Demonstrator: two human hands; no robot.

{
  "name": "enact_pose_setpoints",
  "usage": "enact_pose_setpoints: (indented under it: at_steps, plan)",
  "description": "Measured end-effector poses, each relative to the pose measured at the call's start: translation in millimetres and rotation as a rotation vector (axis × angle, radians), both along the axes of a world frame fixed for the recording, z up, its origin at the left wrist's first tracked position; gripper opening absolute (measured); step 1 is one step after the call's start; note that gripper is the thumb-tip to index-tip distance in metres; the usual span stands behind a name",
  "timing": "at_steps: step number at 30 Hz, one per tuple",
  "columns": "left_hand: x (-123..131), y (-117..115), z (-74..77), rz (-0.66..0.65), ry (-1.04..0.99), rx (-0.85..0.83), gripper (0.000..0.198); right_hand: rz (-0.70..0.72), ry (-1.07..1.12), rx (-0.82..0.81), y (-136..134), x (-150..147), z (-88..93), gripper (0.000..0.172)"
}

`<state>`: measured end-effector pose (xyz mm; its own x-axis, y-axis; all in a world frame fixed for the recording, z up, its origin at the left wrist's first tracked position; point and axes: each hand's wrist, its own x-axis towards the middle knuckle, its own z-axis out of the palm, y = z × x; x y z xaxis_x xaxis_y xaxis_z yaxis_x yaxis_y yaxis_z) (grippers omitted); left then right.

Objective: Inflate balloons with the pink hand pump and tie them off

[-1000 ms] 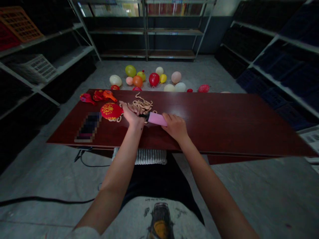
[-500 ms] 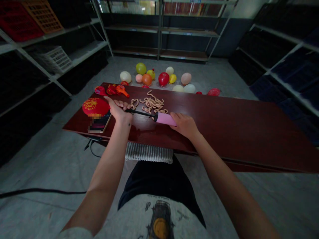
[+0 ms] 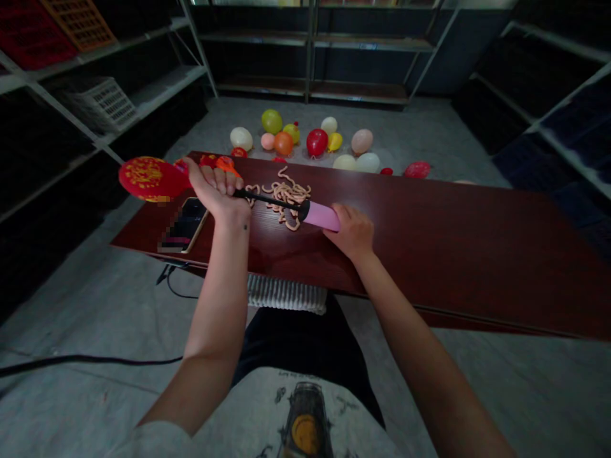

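A hand balloon pump with a pink barrel [image 3: 323, 217] and a thin black rod lies slantwise across the table's left half. My right hand [image 3: 353, 230] is wrapped round the pink barrel's right end. At the pump's other end, my left hand [image 3: 217, 189] is closed round the neck of a red balloon [image 3: 151, 179] with gold print. The balloon is partly filled and sticks out to the left, above a phone [image 3: 185, 224] on the table. My fingers hide where the balloon meets the pump. Just behind the rod lies a heap of beige, uninflated long balloons [image 3: 287, 194].
Flat red and orange balloons [image 3: 224, 164] lie at the back left of the dark red table [image 3: 443, 238]. Several inflated balloons [image 3: 317, 143] rest on the floor beyond it. Metal shelves [image 3: 267, 86] line three sides. A cable hangs below the table's front left.
The red balloon has moved left and up with my left hand, uncovering more of the phone, and it looks longer. The camera view has shifted slightly. Both hands keep their grip.
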<state>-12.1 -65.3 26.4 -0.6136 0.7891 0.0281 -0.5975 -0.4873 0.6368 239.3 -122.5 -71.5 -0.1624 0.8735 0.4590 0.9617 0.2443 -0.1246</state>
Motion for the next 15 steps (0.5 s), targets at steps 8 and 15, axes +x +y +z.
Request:
enact_pose_setpoints:
  at_steps: [8,15]
  plan:
    - [70,-2,-10.9,-0.117,-0.106,-0.008,0.058,-0.027,0.034,0.019,1,-1,0.0,0.044]
    - [98,-4,-38.7,-0.071,-0.21,-0.124,0.057,-0.003,-0.034,-0.024,-1,-2,0.6,0.045]
